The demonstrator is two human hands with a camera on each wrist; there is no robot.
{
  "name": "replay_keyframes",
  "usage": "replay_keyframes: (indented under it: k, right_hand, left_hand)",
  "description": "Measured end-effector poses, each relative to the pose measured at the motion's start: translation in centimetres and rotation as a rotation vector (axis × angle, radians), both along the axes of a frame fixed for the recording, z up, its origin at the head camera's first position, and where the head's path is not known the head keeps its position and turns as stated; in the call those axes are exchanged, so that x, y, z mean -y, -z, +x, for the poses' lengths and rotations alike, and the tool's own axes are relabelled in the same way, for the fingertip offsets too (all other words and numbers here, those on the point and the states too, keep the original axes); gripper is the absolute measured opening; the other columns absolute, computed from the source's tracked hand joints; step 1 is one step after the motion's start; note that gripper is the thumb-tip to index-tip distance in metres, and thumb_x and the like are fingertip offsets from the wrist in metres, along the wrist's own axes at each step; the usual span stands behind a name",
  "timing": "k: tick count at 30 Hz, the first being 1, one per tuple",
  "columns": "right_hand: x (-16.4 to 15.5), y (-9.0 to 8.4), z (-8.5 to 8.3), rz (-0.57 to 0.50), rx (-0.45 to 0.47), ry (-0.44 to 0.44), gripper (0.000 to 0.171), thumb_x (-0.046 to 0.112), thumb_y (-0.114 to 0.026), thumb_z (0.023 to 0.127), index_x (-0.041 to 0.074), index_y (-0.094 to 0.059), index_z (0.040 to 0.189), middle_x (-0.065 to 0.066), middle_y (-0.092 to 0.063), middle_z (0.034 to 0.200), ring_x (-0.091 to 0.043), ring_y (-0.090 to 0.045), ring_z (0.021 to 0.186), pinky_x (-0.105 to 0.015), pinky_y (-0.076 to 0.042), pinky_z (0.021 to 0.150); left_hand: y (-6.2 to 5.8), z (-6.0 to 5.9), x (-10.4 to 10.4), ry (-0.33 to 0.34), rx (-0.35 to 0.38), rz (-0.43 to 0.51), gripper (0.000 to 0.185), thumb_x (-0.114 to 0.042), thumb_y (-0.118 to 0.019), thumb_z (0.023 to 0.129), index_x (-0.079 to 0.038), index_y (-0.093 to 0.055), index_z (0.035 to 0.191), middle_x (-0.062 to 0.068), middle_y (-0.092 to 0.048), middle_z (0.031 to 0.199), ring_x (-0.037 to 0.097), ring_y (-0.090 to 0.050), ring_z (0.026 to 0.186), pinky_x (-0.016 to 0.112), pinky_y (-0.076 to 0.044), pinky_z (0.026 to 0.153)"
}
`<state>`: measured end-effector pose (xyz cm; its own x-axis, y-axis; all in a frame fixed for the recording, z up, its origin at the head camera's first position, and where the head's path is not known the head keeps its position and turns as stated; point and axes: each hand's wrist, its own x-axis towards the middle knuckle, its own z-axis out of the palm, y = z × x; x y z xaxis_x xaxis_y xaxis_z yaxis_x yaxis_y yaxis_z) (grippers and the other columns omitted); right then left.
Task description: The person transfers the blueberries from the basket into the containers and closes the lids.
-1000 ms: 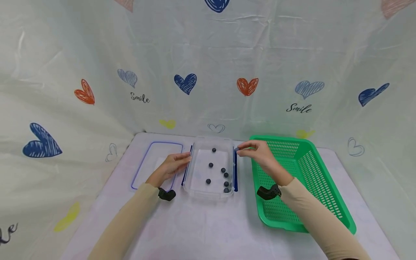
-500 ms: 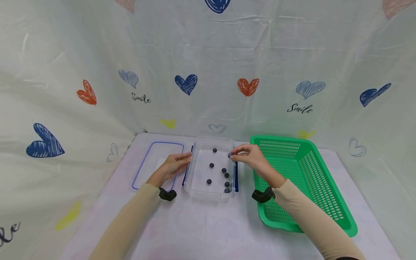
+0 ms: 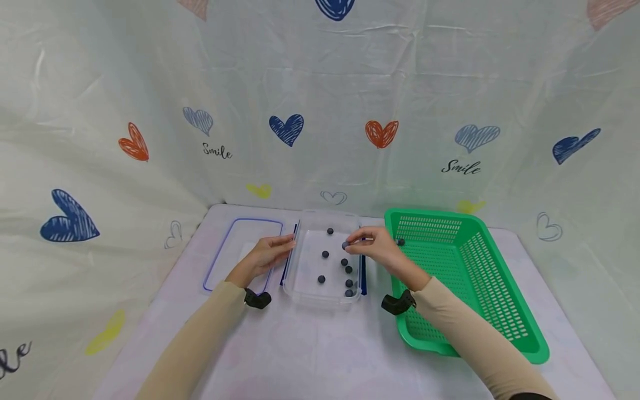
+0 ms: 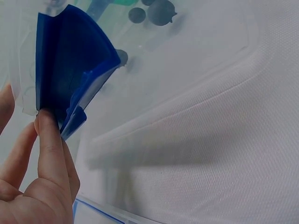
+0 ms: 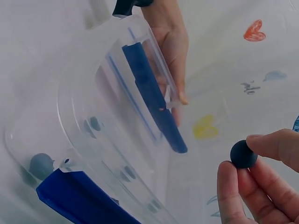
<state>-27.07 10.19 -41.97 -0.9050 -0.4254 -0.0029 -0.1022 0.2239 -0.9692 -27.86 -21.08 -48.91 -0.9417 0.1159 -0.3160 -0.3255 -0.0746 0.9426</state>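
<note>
**Berry over the box, left hand steadying**

Your right hand point(image 3: 372, 247) pinches one dark blueberry point(image 5: 243, 154) between thumb and fingertips, held above the far right part of the clear plastic container point(image 3: 306, 278). It looks like the drop-in step: the berry is over the box but not yet let go.

Your left hand point(image 3: 267, 254) lies on the table with fingers out straight, the tips pressing the container's left blue latch point(image 4: 70, 79). It grips nothing; it only braces the box.

Several berries point(image 3: 345, 272) already lie on the container floor, most along the right side. One more berry point(image 3: 400, 242) sits in the far left part of the green basket point(image 3: 500, 311), just right of the box. The clear lid with the blue rim point(image 3: 235, 222) lies flat to the left.

My read of the next move: open the pinch low over the box so the berry does not bounce, and keep the left fingers where they are.

Writing: "Smile" on the backdrop cloth point(image 3: 216, 150), printed twice among drawn hearts. No brand seen on box or basket.
</note>
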Motion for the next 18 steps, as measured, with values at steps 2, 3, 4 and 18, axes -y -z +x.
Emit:
replay_keyframes:
  k: [2, 3, 4, 18]
  right_hand:
    - [0.1, 0.1, 0.1, 0.004, 0.001, -0.004, 0.022, 0.005, -0.078, 0.086, -0.006, -0.071, 0.104, -0.014, -0.069, 0.106, -0.018, -0.071, 0.087, -0.041, -0.053, 0.093]
    - [0.2, 0.1, 0.1, 0.008, 0.001, -0.006, 0.022, 0.006, -0.078, 0.087, -0.006, -0.071, 0.104, -0.015, -0.069, 0.107, -0.019, -0.071, 0.088, -0.042, -0.053, 0.094]
    - [0.2, 0.1, 0.2, 0.012, -0.001, -0.008, 0.023, 0.007, -0.078, 0.087, -0.006, -0.071, 0.104, -0.015, -0.069, 0.107, -0.019, -0.071, 0.089, -0.043, -0.053, 0.094]
    - [-1.0, 0.1, -0.1, 0.020, -0.018, 0.071, 0.022, 0.012, -0.079, 0.087, -0.001, -0.074, 0.104, -0.008, -0.074, 0.098, -0.020, -0.069, 0.089, -0.038, -0.055, 0.090]
  left_hand:
    - [0.0, 0.0, 0.0, -0.003, 0.001, 0.001, 0.051, -0.010, -0.066, 0.097, 0.001, -0.049, 0.144, 0.014, -0.046, 0.150, 0.007, -0.060, 0.112, 0.023, -0.051, 0.096]
    - [0.0, -0.1, 0.0, -0.001, -0.001, 0.001, 0.051, -0.010, -0.066, 0.097, 0.002, -0.049, 0.144, 0.014, -0.045, 0.150, 0.006, -0.060, 0.111, 0.023, -0.051, 0.096]
    - [0.0, 0.0, 0.0, 0.001, -0.002, -0.001, 0.051, -0.010, -0.066, 0.098, 0.002, -0.049, 0.144, 0.014, -0.045, 0.151, 0.006, -0.060, 0.111, 0.023, -0.051, 0.096]
    - [-0.1, -0.1, 0.0, 0.002, 0.015, 0.007, 0.051, -0.009, -0.067, 0.097, 0.001, -0.050, 0.144, 0.014, -0.046, 0.150, 0.006, -0.061, 0.111, 0.024, -0.051, 0.096]
